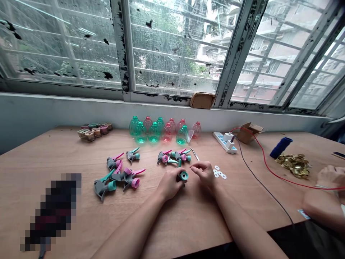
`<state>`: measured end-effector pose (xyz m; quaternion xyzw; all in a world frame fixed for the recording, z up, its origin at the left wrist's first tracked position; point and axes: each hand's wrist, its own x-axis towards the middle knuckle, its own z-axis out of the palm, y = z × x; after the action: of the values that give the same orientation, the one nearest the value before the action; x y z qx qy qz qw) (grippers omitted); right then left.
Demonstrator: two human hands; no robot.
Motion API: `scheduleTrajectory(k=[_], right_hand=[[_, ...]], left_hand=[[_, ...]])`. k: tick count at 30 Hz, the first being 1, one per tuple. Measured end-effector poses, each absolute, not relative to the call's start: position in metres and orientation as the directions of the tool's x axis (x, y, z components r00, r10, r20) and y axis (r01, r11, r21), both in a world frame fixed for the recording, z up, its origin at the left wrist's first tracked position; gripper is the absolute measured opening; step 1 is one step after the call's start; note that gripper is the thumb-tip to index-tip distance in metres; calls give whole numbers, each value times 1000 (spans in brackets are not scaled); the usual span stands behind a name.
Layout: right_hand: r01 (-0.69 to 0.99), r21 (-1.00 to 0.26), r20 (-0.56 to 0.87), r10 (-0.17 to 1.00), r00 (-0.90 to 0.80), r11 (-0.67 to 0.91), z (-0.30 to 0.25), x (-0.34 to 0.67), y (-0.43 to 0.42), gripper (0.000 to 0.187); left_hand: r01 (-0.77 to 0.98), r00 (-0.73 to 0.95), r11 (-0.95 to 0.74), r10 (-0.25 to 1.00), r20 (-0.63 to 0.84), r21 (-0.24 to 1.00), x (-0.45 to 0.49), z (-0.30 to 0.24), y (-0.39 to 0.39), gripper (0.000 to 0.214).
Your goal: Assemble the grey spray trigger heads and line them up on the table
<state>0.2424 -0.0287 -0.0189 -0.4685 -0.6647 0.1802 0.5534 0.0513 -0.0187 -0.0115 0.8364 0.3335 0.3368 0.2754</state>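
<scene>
My left hand (170, 182) is wrapped round a grey spray trigger head (183, 176), whose teal screw collar faces me. Close to its right, my right hand (205, 173) has thumb and forefinger pinched together; whatever sits between them, if anything, is too small to make out. Several white ring washers (219, 172) lie on the table just beyond my right fingers. A thin metal tool (194, 154) lies behind the hands. Another cluster of spray heads (174, 157), grey with pink or teal parts, rests behind my left hand.
More spray heads (118, 176) lie to the left. Green and pink clear bottles (154, 132) stand by the wall, with small containers (94, 131) left of them. Rightward are a power strip (225, 142), cables, a blue roll (280, 148), gold pieces (293, 165) and another person's arm (323, 205).
</scene>
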Motion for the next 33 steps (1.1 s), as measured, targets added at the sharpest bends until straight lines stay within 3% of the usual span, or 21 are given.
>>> scheduleTrajectory(k=[5, 9, 13, 18, 25, 29, 33], right_hand=[[241, -811, 520, 846, -121, 533, -20, 244, -31, 25], [276, -786, 481, 828, -289, 553, -18, 239, -32, 27], [320, -754, 488, 815, -312, 573, -19, 238, -32, 31], [330, -755, 504, 823, -262, 567, -20, 238, -31, 37], [466, -762, 537, 841, 69, 449, -20, 237, -25, 41], [449, -790, 509, 855, 100, 418, -23, 240, -19, 44], [441, -798, 500, 860, 105, 410, -24, 240, -15, 44]], left_hand=[[353, 566, -648, 722, 398, 675, 51, -10, -20, 26], [359, 588, -660, 709, 389, 660, 50, -9, -22, 22], [380, 596, -667, 707, 382, 641, 50, -10, -22, 22], [421, 578, -661, 723, 378, 620, 50, -8, -23, 23], [439, 518, -702, 708, 480, 561, 49, -5, -22, 38], [471, 460, -747, 662, 592, 469, 43, 2, -14, 51], [636, 275, -654, 687, 672, 409, 26, 17, -1, 46]])
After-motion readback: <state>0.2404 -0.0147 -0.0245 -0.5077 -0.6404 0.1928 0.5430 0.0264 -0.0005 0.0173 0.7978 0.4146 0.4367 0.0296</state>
